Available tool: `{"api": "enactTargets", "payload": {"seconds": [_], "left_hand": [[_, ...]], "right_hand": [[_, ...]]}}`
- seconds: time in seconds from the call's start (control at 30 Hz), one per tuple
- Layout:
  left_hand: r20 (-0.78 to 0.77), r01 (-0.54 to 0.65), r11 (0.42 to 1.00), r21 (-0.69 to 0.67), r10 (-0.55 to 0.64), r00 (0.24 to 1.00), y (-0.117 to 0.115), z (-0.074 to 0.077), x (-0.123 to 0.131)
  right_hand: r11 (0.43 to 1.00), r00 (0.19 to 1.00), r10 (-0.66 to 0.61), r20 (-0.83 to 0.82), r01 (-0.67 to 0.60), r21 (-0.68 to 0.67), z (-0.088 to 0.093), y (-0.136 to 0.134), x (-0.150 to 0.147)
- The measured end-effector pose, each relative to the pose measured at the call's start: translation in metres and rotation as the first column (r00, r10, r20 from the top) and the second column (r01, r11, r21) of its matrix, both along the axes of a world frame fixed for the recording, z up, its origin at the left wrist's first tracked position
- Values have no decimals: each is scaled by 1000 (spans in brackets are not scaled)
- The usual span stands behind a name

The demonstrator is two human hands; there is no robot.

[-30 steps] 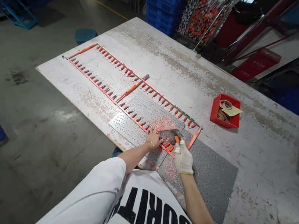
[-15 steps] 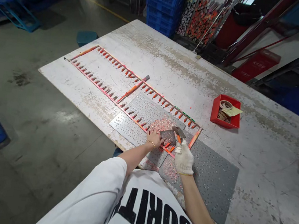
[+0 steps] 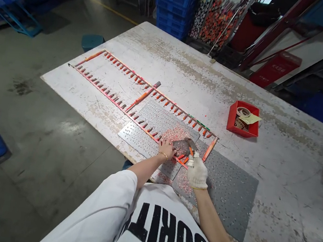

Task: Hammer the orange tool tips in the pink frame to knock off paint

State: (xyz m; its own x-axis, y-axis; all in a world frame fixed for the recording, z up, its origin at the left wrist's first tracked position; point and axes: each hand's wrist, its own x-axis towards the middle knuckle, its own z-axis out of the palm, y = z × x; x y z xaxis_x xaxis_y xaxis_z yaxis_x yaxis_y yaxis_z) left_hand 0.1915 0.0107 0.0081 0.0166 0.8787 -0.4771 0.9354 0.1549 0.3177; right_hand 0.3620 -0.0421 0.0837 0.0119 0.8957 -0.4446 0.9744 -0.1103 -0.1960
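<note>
A white T-shirt (image 3: 91, 211) printed with large black block letters (image 3: 168, 234) is worn; the right hand (image 3: 197, 173) is covered by a yellow-edged white knit glove (image 3: 197, 174), and a thin gold bangle (image 3: 162, 155) circles the wrist of the bare left hand (image 3: 166, 149).

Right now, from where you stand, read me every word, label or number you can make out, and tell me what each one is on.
"CURIT": large black letters, upside down in this view and cut off at the edges, on the white T-shirt.
White characters on the red box: too blurred to read.
Print on the brown card in the red tray: too small to read.
</note>
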Motion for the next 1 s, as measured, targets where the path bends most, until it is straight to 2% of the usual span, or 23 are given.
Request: {"api": "enactTargets", "payload": {"seconds": [0.13,0.27,0.47,0.67,0.83,1.0], "left_hand": [[0,-4,1000,13,4,1000,-1,0,0],[3,-6,1000,7,6,1000,-2,2,1],[-4,6,1000,6,-6,1000,-2,4,2],[-3,-16,1000,21,16,1000,-3,5,2],[3,-11,1000,23,11,1000,-3,3,2],[-1,-19,999,28,19,1000,-3,2,2]], "right_hand": [[1000,1000,4,-10,-4,1,-3,5,-8],[999,1000,-5,-20,6,46,2,9,-5],[986,998,-54,-40,60,152,6,-1,-5],[997,999,-23,-42,26,73,-5,1,-4],[996,998,-36,-46,40,77,-3,-2,8],[997,997,-52,-53,55,45,-11,-8,2]]}}
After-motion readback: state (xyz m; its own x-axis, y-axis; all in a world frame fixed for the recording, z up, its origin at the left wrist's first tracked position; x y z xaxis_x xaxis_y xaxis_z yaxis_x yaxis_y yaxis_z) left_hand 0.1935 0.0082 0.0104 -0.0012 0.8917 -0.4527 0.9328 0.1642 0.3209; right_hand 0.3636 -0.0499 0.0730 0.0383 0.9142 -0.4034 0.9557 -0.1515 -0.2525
